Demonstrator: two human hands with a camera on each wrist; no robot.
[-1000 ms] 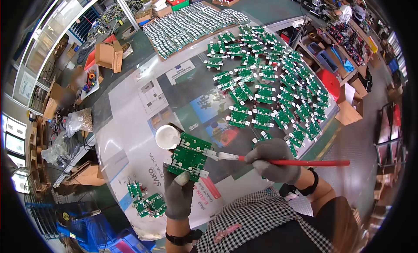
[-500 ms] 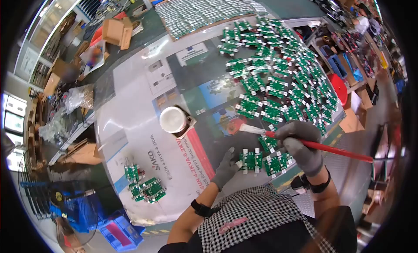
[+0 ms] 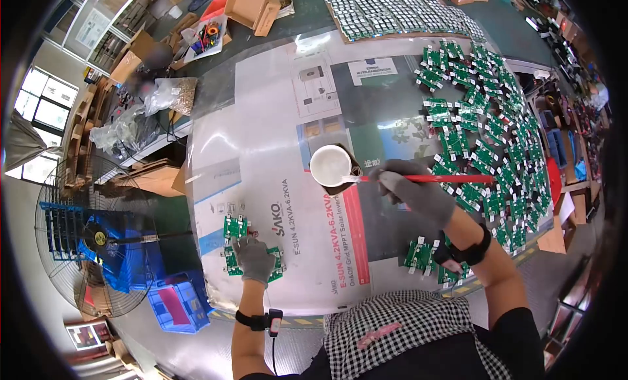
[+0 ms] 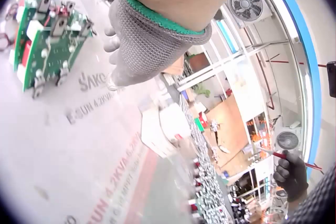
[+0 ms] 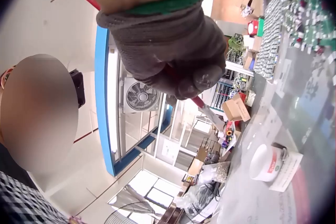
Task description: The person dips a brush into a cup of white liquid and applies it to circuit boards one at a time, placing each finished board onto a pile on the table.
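Note:
My gloved left hand (image 3: 255, 258) reaches over a small group of green circuit boards (image 3: 235, 227) at the left of the table. In the left wrist view its loosely bent fingers (image 4: 111, 45) are beside the boards (image 4: 52, 50), with a gap between. My gloved right hand (image 3: 417, 191) grips a red-handled brush (image 3: 451, 179) held nearly level. The brush's pale tip overlaps the rim of a white cup (image 3: 331, 165) in the head view. White material fills part of the cup, which stands in a small holder (image 3: 354, 168).
Many green boards (image 3: 484, 154) cover the table's right side. A cardboard sheet (image 3: 392, 13) of small parts lies at the back. Two boards (image 3: 420, 254) rest near the front edge, beside my right forearm. A fan (image 3: 98, 236) and blue crate (image 3: 176, 306) stand left of the table.
The left hand set a board down among those at the front right, then moved left to the small group. The right hand brought the brush leftward to the cup. The head view shifted.

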